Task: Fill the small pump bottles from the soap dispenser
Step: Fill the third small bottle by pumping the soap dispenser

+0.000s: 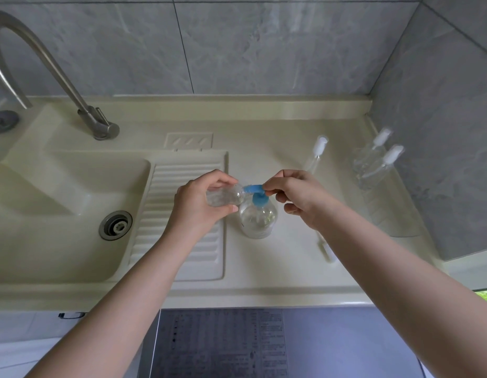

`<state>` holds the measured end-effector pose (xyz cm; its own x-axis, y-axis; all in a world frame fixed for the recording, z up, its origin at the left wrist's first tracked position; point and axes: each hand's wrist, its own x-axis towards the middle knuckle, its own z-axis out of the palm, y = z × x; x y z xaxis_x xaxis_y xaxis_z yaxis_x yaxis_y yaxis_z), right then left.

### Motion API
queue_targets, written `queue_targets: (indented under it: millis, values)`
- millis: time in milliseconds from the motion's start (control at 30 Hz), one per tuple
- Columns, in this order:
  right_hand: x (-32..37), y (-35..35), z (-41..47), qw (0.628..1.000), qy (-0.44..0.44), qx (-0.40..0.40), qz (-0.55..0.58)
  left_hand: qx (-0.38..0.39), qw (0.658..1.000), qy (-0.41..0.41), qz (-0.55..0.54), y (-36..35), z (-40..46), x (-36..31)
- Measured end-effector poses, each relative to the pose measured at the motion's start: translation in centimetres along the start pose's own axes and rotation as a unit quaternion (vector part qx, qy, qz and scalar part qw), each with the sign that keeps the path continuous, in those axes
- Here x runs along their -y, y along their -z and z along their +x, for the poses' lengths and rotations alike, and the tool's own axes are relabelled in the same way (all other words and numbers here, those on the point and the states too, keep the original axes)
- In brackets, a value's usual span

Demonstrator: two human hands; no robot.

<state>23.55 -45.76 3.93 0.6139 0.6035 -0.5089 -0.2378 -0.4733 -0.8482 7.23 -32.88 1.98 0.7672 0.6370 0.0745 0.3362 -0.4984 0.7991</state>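
Near the middle of the surface (264, 268), my left hand (198, 203) grips a small bottle (223, 196) at the soap dispenser (257, 214) spout; my right hand (294, 195) seemingly pinches the pump. I should press slowly.

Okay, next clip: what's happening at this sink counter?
A person is refilling a small clear bottle from a soap dispenser standing on the cream counter beside the sink. The left hand grips the bottle on its side, mouth against the dispenser's blue pump spout, while the right hand holds the back of the pump head. Two capped small bottles stand near the right wall, and loose pump tops lie on the counter.
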Motion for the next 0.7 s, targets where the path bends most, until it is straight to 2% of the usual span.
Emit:
queue_targets:
  millis: [333, 700]
  values:
    - [0.41, 0.03, -0.33, 0.999, 0.016, 0.0, -0.037, -0.002, 1.0, 0.004, 0.011, 0.08, -0.06, -0.17]
    - [-0.22, -0.33, -0.27, 0.999, 0.027, -0.018, -0.002, -0.002, 1.0, 0.002, 0.015, 0.09, 0.05, -0.16]
